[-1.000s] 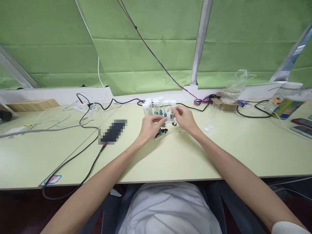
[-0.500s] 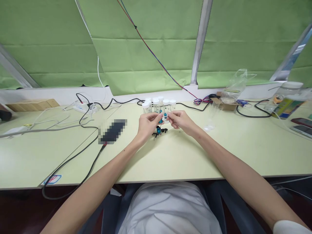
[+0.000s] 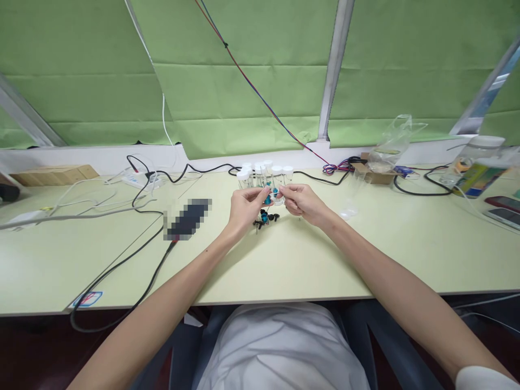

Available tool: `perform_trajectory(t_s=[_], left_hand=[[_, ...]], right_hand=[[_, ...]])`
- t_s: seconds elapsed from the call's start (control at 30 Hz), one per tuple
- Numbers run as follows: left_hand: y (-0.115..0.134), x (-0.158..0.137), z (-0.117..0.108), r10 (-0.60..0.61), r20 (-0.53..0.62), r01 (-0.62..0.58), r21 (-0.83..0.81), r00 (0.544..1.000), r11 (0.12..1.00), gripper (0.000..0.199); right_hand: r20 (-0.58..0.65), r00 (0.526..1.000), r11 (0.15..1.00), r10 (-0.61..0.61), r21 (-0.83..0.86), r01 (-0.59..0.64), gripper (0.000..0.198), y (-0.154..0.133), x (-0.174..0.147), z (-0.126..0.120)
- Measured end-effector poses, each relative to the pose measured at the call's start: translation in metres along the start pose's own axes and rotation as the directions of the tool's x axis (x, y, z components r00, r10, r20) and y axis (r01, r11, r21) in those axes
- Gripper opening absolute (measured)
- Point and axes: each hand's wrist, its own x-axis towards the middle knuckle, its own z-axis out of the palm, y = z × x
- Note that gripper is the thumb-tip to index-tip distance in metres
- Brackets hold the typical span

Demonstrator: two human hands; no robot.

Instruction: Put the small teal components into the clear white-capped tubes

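Note:
Both hands meet above the middle of the table. My left hand (image 3: 247, 210) is closed in a pinch, thumb against fingertips, by small teal pieces (image 3: 267, 199) and thin upright rods. Facing it, my right hand (image 3: 304, 202) pinches too, with its other fingers curled in. A thin whitish strip seems to run between the two fingertips; what each hand grips is too small to name. Below lies a little heap of black and teal parts (image 3: 265, 218) with a thin pin. Just behind stand several clear bottles with white caps (image 3: 277, 170), partly hidden by the hands.
A dark pixelated device (image 3: 189, 218) with a black cable lies to the left. At the back left are a wooden block (image 3: 54, 175) and a power strip (image 3: 136, 177). A cardboard box (image 3: 376, 176) with a plastic bag, a clear jar (image 3: 485, 143) and phones (image 3: 506, 216) are right.
The thin rods between my hands have tilted and shifted slightly left. My right hand's lower fingers have curled in a little. My left hand has barely moved.

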Motion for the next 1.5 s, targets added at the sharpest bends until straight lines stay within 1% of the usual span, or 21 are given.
perform_trajectory(t_s=[0.23,0.43,0.67,0.87,1.13,1.3,1.5], left_hand=[[0.0028,-0.0011,0.0008,-0.012,-0.008,0.012,-0.049,1.000,0.999,0.044],[0.0045,-0.0020,0.0012,-0.017,0.007,0.018,-0.065,1.000,0.998,0.043],[0.0038,-0.0019,0.0022,-0.004,0.015,0.005,-0.013,1.000,1.000,0.045],[-0.0007,0.0011,0.0010,0.015,-0.015,-0.015,0.027,1.000,1.000,0.048],[0.0024,-0.0015,0.0015,0.095,0.002,-0.095,0.046,0.996,0.994,0.038],[0.0025,-0.0017,0.0007,0.124,0.017,-0.124,0.077,0.992,0.989,0.037],[0.0003,-0.0005,-0.0009,0.115,0.019,-0.116,0.112,0.993,0.987,0.037]], right_hand=[[0.015,1.000,0.999,0.013,0.047,-0.013,0.045,-0.0019,-0.0007,-0.0027],[-0.003,1.000,0.997,0.021,0.079,-0.021,0.046,-0.0035,-0.0012,-0.0023],[0.008,1.000,0.994,0.025,0.108,-0.025,0.044,-0.0037,-0.0013,-0.0022],[0.013,0.999,0.993,0.041,0.107,-0.042,0.041,-0.0029,-0.0015,-0.0005],[0.015,0.998,0.991,0.057,0.119,-0.058,0.040,-0.0029,-0.0020,0.0008],[0.009,0.997,0.989,0.080,0.121,-0.080,0.039,-0.0023,-0.0012,0.0002],[-0.012,0.996,0.991,0.083,0.110,-0.082,0.039,-0.0006,0.0002,0.0008]])
